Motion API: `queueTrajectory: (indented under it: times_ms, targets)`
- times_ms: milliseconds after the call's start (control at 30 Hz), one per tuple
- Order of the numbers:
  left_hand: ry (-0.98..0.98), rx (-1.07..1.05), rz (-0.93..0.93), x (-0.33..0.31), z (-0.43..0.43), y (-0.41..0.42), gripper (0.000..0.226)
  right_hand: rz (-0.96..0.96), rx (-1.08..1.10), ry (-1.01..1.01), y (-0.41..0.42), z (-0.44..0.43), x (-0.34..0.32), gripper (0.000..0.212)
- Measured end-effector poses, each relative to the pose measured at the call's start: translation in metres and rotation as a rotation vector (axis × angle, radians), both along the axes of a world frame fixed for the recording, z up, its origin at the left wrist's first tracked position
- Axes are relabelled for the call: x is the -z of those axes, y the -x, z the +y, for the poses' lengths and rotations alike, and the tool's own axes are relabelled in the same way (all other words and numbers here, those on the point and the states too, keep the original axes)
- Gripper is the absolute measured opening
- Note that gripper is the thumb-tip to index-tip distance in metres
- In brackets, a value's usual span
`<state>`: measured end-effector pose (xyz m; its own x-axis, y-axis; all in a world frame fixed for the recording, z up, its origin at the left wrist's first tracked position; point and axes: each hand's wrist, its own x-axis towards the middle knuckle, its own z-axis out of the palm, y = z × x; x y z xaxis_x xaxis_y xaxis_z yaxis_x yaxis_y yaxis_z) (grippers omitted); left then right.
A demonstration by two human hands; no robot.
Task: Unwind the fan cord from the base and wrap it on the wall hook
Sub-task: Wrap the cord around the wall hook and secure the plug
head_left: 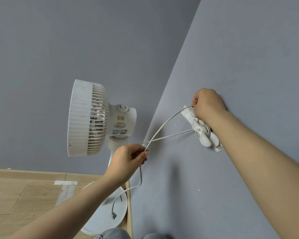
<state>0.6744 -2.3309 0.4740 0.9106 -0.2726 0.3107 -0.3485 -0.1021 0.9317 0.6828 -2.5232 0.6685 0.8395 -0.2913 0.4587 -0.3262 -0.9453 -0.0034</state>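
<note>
At the wall hook [204, 133], cord [164, 125] coils; right hand [208, 105] and left hand [128, 157] both closed on cord.

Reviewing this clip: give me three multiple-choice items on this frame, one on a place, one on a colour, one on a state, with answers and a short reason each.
1. Where is the hook mounted?
A. on the wall at right
B. on the floor
C. on the fan head

2. What colour is the cord?
A. black
B. white
C. red

3. What is the left hand doing?
A. resting flat on the floor
B. gripping the fan head
C. pinching the cord

Answers:
1 A, the hook sits on the grey wall under the right hand.
2 B, the cord is as white as the fan.
3 C, its fingers close on the cord beside the fan's pole.
</note>
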Motion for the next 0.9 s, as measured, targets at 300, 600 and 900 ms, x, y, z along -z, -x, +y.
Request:
queueTrajectory:
  times_ms: [300,600,900]
  targets:
    - [0.008,-0.016,-0.022,-0.01,-0.001,0.007,0.011,-0.07,-0.041,-0.196,0.026,-0.004,-0.011,0.016]
    - [0.004,-0.04,-0.021,-0.014,0.006,0.013,0.012,-0.086,-0.083,-0.27,0.065,0.005,-0.009,0.012]
    - [0.009,-0.03,-0.009,-0.014,0.008,0.018,0.012,-0.083,-0.082,-0.275,0.108,0.015,0.008,0.009]
